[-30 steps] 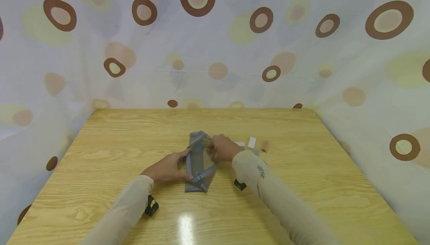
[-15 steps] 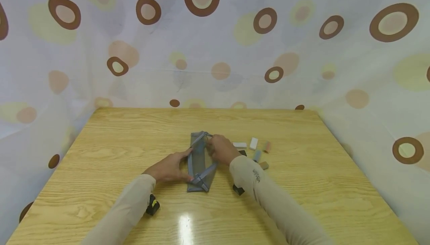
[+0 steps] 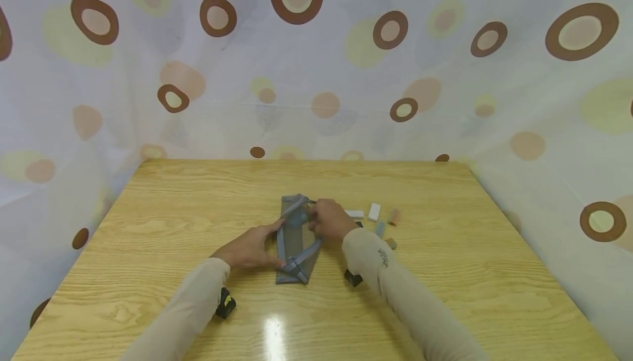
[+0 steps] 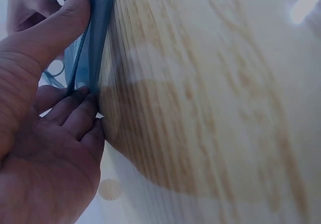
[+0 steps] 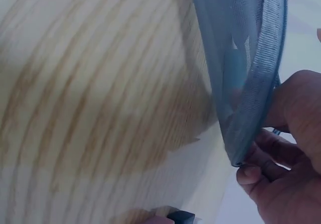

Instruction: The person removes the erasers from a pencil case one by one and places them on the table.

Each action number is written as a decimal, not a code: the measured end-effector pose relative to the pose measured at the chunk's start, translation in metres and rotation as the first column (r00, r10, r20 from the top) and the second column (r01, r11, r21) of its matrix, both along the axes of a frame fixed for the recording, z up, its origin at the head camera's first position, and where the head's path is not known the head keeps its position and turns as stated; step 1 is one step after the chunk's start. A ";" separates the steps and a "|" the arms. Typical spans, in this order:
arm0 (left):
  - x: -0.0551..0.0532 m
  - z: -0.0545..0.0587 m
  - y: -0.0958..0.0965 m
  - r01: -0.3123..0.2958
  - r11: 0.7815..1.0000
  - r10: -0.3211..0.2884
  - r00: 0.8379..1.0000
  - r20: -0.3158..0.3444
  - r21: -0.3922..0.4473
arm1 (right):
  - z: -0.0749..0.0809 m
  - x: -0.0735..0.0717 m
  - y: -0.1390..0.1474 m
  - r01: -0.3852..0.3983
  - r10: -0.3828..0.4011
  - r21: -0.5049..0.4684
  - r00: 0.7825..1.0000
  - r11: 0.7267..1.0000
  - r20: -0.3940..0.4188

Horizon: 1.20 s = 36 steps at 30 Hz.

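Observation:
A grey-blue mesh zipper pouch (image 3: 293, 237) stands with its mouth spread wide near the middle of the wooden table. My left hand (image 3: 249, 246) holds its left rim, thumb towards the near end and fingers along the side; in the left wrist view the fingertips press against the mesh. On the far right rim, my right hand (image 3: 328, 219) has its fingers curled at the edge. The right wrist view has that hand's fingers around the pouch's lower corner. A pale blue item (image 5: 234, 68) shows dimly through the mesh; its kind is unclear.
Several small blocks lie right of the pouch: a white one (image 3: 374, 211), another white one (image 3: 354, 214), a reddish one (image 3: 393, 217), a blue one (image 3: 379, 229) and a tan one (image 3: 391, 243). A dark piece (image 3: 359, 224) is partly hidden by the right arm.
Both hands keep their places on the pouch. The right hand and forearm shift only slightly, so the small blocks beside the sleeve show more than one second ago. The head view moved a little.

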<state>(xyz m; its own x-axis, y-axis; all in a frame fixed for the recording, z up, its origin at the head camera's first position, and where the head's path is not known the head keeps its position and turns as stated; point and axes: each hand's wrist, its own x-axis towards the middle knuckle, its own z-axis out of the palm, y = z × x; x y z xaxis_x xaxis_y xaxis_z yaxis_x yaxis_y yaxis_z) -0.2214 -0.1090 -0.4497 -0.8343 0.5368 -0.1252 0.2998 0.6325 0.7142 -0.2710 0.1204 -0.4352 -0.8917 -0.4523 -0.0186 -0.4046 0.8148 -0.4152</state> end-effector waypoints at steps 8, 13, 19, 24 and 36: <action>0.001 0.000 0.000 0.005 1.000 -0.005 1.000 0.008 0.015 | 0.003 0.001 -0.002 -0.022 0.023 -0.028 0.999 0.999 0.036; 0.002 0.000 0.000 0.005 1.000 -0.005 1.000 0.001 0.009 | 0.005 0.000 -0.002 -0.033 0.033 -0.022 0.999 0.999 -0.006; 0.002 0.001 0.001 0.018 1.000 -0.018 1.000 0.002 0.017 | 0.007 0.000 0.000 -0.065 0.065 0.016 0.998 0.998 0.004; 0.002 0.002 -0.001 0.014 1.000 -0.014 1.000 -0.007 0.009 | 0.011 0.001 -0.001 -0.072 0.072 0.013 0.997 0.997 0.012; 0.000 -0.001 0.001 0.007 1.000 -0.007 1.000 -0.002 0.011 | 0.012 0.003 0.002 -0.079 0.079 -0.001 0.996 0.997 0.035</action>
